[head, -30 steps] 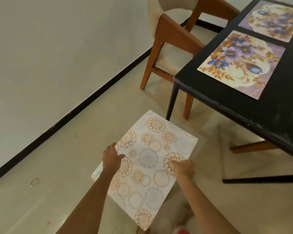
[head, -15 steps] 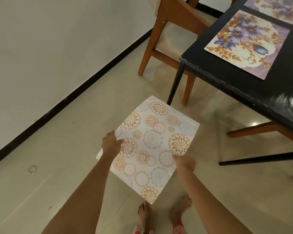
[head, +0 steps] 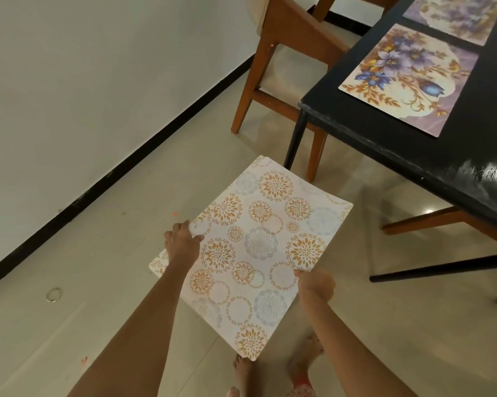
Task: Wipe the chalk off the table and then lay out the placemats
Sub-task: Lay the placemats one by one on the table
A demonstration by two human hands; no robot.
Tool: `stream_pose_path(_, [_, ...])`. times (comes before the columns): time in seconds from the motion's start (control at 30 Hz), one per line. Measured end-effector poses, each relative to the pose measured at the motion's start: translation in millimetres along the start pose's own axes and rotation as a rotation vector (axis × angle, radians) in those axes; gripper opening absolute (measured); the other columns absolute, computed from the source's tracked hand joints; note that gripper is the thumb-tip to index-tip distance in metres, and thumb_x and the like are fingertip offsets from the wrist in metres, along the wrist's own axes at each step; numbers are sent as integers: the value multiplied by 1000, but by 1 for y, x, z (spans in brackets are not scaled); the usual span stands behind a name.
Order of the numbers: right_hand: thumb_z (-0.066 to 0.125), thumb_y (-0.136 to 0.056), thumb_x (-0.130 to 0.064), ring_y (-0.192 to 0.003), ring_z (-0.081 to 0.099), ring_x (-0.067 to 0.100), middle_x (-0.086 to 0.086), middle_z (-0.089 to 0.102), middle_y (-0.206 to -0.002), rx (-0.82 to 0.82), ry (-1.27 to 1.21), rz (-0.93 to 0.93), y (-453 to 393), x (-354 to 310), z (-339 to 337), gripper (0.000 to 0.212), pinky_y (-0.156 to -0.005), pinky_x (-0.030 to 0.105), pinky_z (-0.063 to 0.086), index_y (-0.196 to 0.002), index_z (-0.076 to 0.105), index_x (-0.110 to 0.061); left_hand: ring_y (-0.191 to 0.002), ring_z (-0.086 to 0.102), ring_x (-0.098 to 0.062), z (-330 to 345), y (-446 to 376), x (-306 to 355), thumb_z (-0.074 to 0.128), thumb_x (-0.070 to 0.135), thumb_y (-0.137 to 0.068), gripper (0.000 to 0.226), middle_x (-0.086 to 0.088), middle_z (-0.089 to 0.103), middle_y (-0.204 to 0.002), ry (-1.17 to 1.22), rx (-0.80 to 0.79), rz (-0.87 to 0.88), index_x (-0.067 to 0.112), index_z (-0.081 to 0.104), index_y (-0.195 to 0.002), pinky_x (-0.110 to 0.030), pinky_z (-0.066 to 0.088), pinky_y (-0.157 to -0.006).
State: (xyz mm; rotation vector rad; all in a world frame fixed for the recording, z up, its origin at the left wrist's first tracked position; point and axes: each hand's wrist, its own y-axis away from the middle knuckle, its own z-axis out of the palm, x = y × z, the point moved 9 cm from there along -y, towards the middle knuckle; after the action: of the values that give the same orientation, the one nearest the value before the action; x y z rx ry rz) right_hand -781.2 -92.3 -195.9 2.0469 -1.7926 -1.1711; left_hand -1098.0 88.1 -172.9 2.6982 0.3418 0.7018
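I hold a white placemat (head: 256, 247) patterned with orange and grey-blue circles, flat in the air over the floor, left of the table. A second mat edge shows under it at its left corner. My left hand (head: 181, 243) grips its left edge and my right hand (head: 316, 285) grips its near right edge. The black table (head: 413, 156) stands to the upper right. On it lies a purple floral placemat (head: 407, 78), with another floral placemat (head: 453, 15) beyond it, partly cut off by the frame.
A wooden chair (head: 284, 67) with a pale seat stands at the table's far corner by the white wall. More chair legs (head: 430, 222) show under the table. A metal ring (head: 53, 295) lies on the tiled floor at left. My bare feet (head: 273, 365) are below the mat.
The view has shifted, bringing the table closer at upper right. My right hand slid from on top of the mat to its near right edge. Both hands keep hold.
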Motion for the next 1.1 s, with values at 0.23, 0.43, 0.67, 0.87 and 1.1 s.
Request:
stream_pose_path(0.23, [66,-91,-15,-64,56,28,5,58,-69,105,-114,-35,0,4,-7,16,-54,31,42,-81,52,-11,-134,32,-37,3,1,2,62,28,-91,64,-17,39,-146,-20,-54,-47,7,34,-146,-48,27,-109])
stream_pose_path(0.43, [45,-97,2,-72,55,28,15,66,-90,261,-333,-136,10,-3,-21,18,-52,24,35,-103,62,-1,-138,30,-35,11,8,4,54,26,-96,59,-16,35,-150,13,-161,-77,7,30,-147,-48,26,-111])
stream_pose_path(0.67, [53,-96,-2,-71,50,20,0,53,-71,215,-562,-311,8,-27,-51,8,-57,21,38,-92,60,-4,-125,44,-36,-3,5,37,33,17,-103,42,-20,44,-142,203,-111,-41,5,38,-143,-39,37,-97])
stream_pose_path(0.87, [52,-97,-6,-67,47,13,-3,51,-70,216,-757,-390,-13,-67,-102,8,-59,19,38,-98,60,-4,-111,53,-28,-20,9,95,44,15,-100,37,-13,56,-126,410,-72,26,4,51,-134,-28,37,-84])
stream_pose_path(1.1, [49,-99,-8,-80,60,16,1,62,-83,293,-865,-460,-59,-115,-195,10,-72,32,51,-94,58,-12,-77,55,-14,-28,12,204,59,14,-93,23,-3,60,-88,359,-103,239,5,63,-114,-15,37,-58])
